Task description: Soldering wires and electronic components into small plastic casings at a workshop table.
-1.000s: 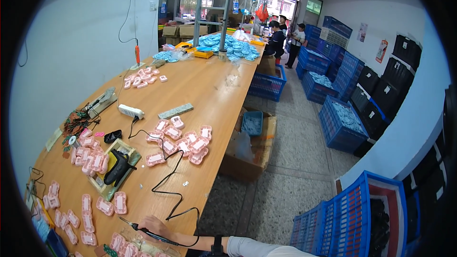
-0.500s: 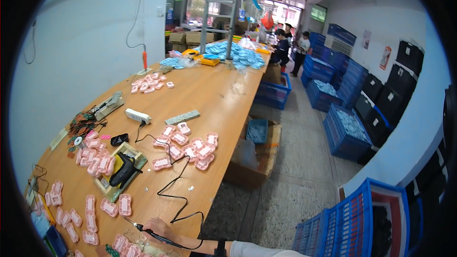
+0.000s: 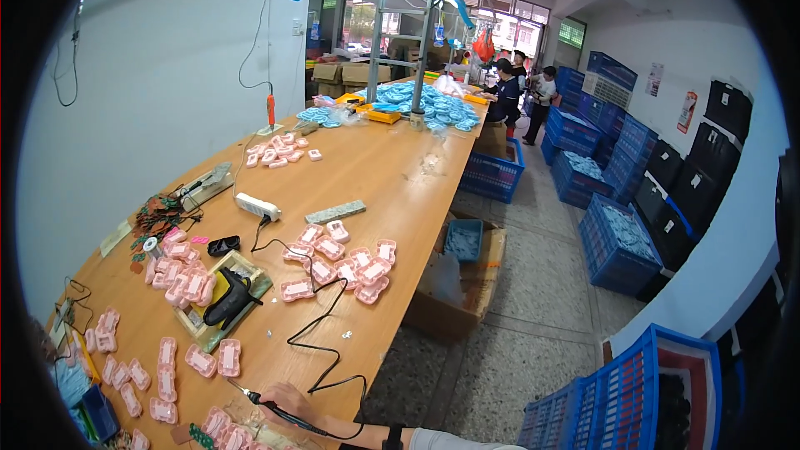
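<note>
At the bottom of the view my right hand [image 3: 289, 401] is closed around a black-handled soldering iron [image 3: 271, 407]. Its thin metal tip points to the upper left, just below a pair of pink plastic shells [image 3: 229, 357]. From the iron's rear a black cord [image 3: 312, 339] loops across the wooden table. Close below my hand lies a cluster of pink shells [image 3: 218, 423], cut off by the lower edge. My left hand does not show.
A black soldering-iron stand [image 3: 231, 298] rests on a wooden frame, with a solder spool [image 3: 152, 247] beyond it. A white power strip [image 3: 257, 207] and several pink piles lie farther up the table. Blue crates [image 3: 617, 237] line the aisle; people [image 3: 504, 92] work at the far end.
The whole view has shifted, so the scene sits a little farther right and lower. My right hand keeps its grip on the soldering iron in nearly the same place over the table.
</note>
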A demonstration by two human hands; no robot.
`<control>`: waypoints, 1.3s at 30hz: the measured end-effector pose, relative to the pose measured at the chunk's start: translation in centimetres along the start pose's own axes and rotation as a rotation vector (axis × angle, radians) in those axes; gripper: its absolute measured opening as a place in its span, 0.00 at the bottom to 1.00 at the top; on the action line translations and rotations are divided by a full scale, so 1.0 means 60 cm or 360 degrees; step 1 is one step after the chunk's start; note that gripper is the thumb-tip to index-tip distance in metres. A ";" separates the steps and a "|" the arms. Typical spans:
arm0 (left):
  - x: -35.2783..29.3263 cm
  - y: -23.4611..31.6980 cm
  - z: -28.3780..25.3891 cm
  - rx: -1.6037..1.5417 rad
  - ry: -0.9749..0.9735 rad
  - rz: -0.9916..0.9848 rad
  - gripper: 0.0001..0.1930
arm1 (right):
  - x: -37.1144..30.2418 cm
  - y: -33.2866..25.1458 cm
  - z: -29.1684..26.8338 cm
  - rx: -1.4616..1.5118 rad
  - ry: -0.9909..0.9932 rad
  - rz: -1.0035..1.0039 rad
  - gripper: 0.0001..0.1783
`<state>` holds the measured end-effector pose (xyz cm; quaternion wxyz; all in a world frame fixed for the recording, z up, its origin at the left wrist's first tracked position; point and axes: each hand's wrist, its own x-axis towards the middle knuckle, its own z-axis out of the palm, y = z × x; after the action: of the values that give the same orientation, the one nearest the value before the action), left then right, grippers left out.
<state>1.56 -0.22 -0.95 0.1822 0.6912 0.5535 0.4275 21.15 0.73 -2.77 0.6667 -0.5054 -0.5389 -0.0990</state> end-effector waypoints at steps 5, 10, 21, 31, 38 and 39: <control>0.000 0.004 0.001 0.0015 0.0070 0.0079 0.12 | 0.001 -0.001 -0.001 0.0008 -0.0007 -0.0008 0.14; 0.000 0.002 -0.002 0.0033 0.0056 0.0060 0.12 | 0.000 -0.002 0.001 0.0005 -0.0014 0.0008 0.14; 0.012 0.010 -0.022 0.0249 0.0101 0.0325 0.12 | -0.005 0.000 0.006 -0.0005 -0.0009 0.0043 0.14; 0.029 0.037 -0.053 0.0179 -0.0281 0.0332 0.14 | 0.002 -0.006 -0.002 -0.0012 0.0083 0.0030 0.13; 0.022 0.076 -0.072 0.0182 -0.0356 -0.0111 0.15 | 0.000 0.002 0.005 -0.0024 0.0037 0.0019 0.15; 0.023 0.072 -0.072 0.0179 -0.0367 -0.0119 0.15 | 0.001 0.002 0.004 -0.0032 0.0029 0.0028 0.15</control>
<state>0.80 -1.28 5.22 0.2214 0.7237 0.5774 0.3063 21.10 0.97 -2.82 0.6674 -0.5157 -0.5273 -0.1032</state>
